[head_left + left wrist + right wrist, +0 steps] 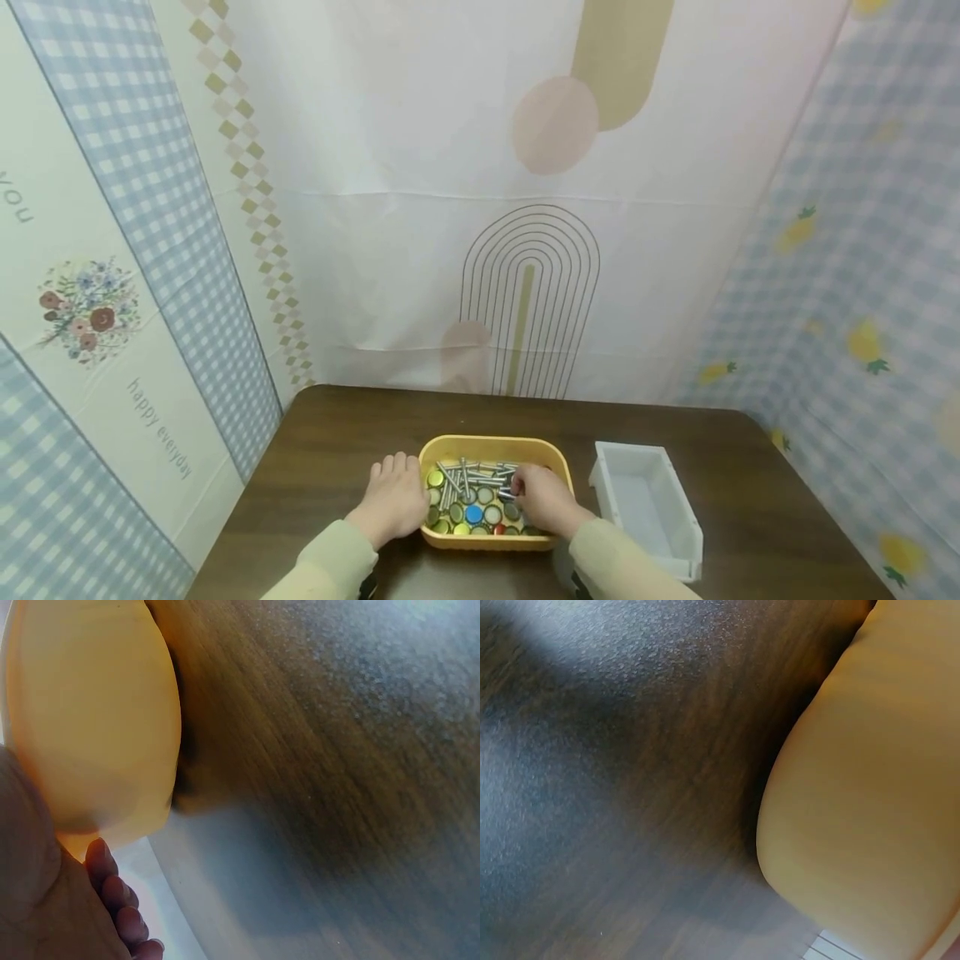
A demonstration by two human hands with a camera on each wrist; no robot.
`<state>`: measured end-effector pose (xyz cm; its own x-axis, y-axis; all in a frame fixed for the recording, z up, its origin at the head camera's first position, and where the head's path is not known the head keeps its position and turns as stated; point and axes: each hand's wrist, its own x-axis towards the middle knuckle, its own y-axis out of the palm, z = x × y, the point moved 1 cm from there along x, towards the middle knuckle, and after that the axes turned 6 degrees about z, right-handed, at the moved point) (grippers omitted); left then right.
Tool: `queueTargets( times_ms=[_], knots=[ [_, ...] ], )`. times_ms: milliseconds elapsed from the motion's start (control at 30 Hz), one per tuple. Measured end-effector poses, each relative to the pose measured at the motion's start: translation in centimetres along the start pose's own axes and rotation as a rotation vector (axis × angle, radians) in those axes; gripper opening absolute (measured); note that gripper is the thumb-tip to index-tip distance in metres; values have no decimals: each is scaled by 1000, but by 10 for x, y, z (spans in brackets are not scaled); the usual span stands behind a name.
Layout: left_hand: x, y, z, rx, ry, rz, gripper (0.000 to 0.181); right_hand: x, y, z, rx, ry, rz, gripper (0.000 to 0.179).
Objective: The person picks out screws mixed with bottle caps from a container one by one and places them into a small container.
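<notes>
A yellow plastic basket (491, 542) stands on the brown table, with silver bolts (483, 479) lying toward its back and bottle caps (474, 514) toward its front. My left hand (393, 497) rests against the basket's left side, fingers extended; in the left wrist view the fingertips (129, 922) show beside the yellow wall. Over the basket's right rim reaches my right hand (546, 498), its fingers curled down among the bolts and caps. A bolt shows right at those fingertips, but I cannot tell whether they pinch it. Only the basket's outer wall (870, 787) fills the right wrist view.
To the right of the basket, a white open bin (648, 508) sits close beside my right forearm. A patterned cloth (390, 275) hangs behind the table's back edge, and checked cloths cover both sides.
</notes>
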<state>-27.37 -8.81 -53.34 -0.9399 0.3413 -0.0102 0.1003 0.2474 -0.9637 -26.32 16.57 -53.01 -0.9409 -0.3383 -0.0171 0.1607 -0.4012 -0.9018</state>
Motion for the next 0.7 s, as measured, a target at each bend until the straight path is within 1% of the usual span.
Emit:
queueTargets(
  times_ms=[100,233,333,367,433,500,600,700],
  knots=[
    [-1,0,-1,-1,0,8,30,-1,0,1,-4,-18,24,14],
    [-1,-1,-2,4,2,5,29,-2,-1,2,2,-20,42,12],
    [-1,-1,-3,3,7,6,29,-4,-4,2,48,-11,50,5],
    [-1,-1,-3,-1,8,7,29,-4,-5,1,86,-13,52,4],
    [0,0,-4,-4,11,3,29,-6,-9,0,194,-10,73,4],
    [0,0,-4,-4,11,5,30,-8,-13,-1,301,-5,96,6],
    [-1,0,-3,3,14,-7,29,-9,-19,-1,457,23,138,11],
    [-1,-3,-3,11,11,-5,29,-10,-25,-3,533,52,144,12]
  ],
)
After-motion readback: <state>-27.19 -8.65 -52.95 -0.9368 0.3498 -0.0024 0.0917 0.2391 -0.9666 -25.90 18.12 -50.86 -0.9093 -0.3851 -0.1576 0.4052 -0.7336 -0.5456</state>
